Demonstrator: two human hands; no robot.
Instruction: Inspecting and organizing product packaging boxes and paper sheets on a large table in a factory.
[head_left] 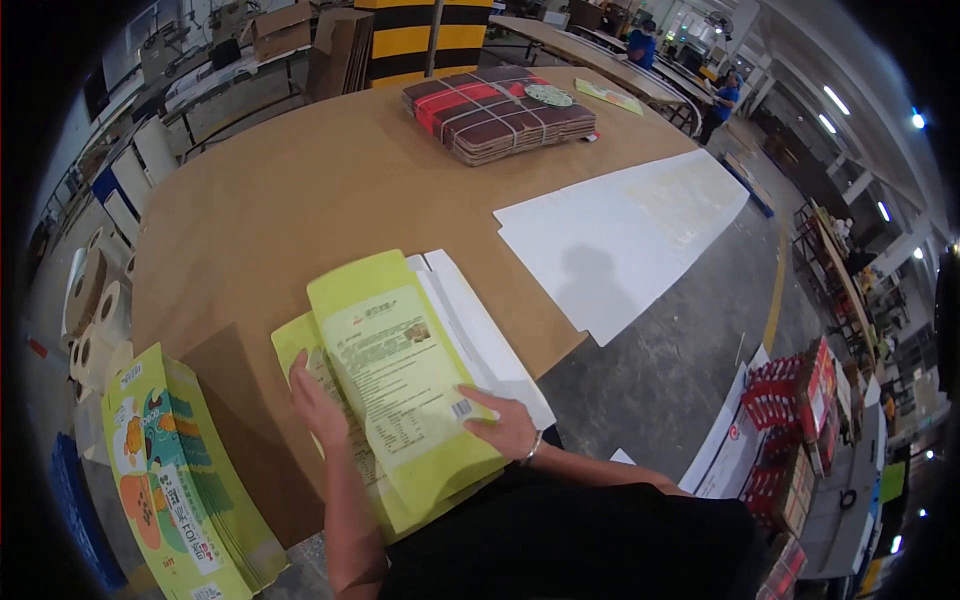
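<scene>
A flat yellow-green carton blank (390, 350) with a pale printed panel lies in front of me near the table's edge. Under its left side shows another yellow-green blank (292, 338). White board (480, 325) sticks out along the right. My left hand (320, 408) is held upright at the left side of the blanks, fingers stretched and nothing in them. On the lower right of the top blank rests my right hand (502, 426), its thumb and index finger spread apart; the other fingers are partly hidden. A bracelet circles the right wrist.
Stacked yellow-green printed cartons (190, 480) stand at the near left. On the brown table (250, 190) lie a string-tied dark red bundle (500, 112) and a large white sheet (570, 245) overhanging the right edge. Red printed pieces (775, 395) are piled at right; two people work far off.
</scene>
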